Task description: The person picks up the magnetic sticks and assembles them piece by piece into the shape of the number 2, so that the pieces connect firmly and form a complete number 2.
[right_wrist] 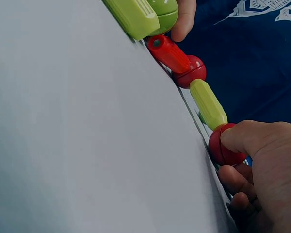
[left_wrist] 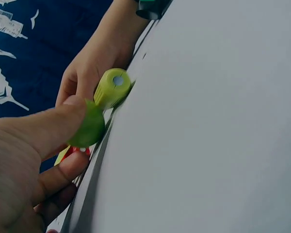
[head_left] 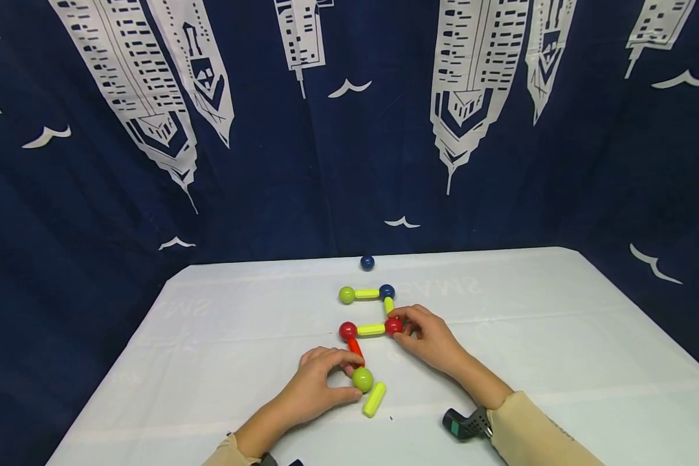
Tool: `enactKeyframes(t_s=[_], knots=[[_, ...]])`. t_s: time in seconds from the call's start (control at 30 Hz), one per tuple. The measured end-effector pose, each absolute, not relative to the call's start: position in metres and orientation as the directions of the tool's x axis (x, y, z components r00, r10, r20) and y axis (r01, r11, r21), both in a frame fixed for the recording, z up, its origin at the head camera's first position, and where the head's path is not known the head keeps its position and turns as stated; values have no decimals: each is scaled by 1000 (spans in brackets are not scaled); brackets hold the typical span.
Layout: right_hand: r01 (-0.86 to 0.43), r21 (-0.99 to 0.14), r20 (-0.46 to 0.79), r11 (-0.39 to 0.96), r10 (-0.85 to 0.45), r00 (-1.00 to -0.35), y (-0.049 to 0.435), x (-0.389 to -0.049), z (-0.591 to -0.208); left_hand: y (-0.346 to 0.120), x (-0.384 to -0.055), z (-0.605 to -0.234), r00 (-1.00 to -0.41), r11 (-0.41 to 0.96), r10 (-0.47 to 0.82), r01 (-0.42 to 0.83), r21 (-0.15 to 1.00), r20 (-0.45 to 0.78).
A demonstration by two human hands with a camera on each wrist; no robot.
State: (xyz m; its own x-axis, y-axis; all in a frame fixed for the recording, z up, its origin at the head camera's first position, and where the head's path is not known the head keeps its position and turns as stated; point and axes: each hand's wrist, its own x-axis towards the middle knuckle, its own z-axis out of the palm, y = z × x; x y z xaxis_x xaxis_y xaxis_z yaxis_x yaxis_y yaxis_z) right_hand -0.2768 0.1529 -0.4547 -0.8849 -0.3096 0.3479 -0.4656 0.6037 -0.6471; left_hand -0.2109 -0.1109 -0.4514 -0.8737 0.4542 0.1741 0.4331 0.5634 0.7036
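My left hand [head_left: 314, 385] pinches a green ball [head_left: 362, 380] between thumb and fingers. Close beside it lies a loose yellow-green rod [head_left: 375, 399]; whether they touch I cannot tell. A red rod [head_left: 356, 351] runs from the left red ball [head_left: 347, 331] toward the green ball, its metal-tipped end [right_wrist: 156, 42] showing in the right wrist view. With thumb and fingertips, my right hand [head_left: 431, 340] holds another red ball [head_left: 393, 325]. A yellow rod [head_left: 371, 329] joins the two red balls. From the held one, a second yellow rod [head_left: 389, 305] leads to a blue ball [head_left: 387, 292].
Another yellow rod [head_left: 367, 294] links that blue ball to a green ball [head_left: 346, 295] on its left. A separate blue ball [head_left: 367, 263] sits near the far edge of the white-covered table [head_left: 239, 336]. Behind hangs a dark blue patterned curtain [head_left: 326, 168].
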Motion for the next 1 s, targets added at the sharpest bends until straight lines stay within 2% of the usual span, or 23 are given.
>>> enactKeyframes(t_s=[0.13, 0.27, 0.47, 0.67, 0.83, 1.0], knots=[[-466, -648, 345, 602, -314, -885, 150, -277, -455, -118, -215, -446, -881, 550, 452, 399, 734, 139], [-471, -645, 340, 602, -326, -882, 150, -278, -455, -123, -222, -438, -886, 551, 428, 410, 727, 175], [-473, -647, 356, 598, -311, -881, 151, -278, -456, -120, -243, -429, -847, 615, 486, 506, 605, 215], [-480, -648, 340, 591, -339, -877, 149, -278, -458, -119, -250, -441, -820, 640, 558, 522, 564, 126], [-474, -647, 352, 597, -317, -881, 152, -278, -455, -116, -254, -451, -806, 625, 567, 557, 546, 173], [-468, -643, 338, 606, -325, -884, 153, -278, -454, -112, -255, -454, -814, 630, 548, 551, 547, 190]])
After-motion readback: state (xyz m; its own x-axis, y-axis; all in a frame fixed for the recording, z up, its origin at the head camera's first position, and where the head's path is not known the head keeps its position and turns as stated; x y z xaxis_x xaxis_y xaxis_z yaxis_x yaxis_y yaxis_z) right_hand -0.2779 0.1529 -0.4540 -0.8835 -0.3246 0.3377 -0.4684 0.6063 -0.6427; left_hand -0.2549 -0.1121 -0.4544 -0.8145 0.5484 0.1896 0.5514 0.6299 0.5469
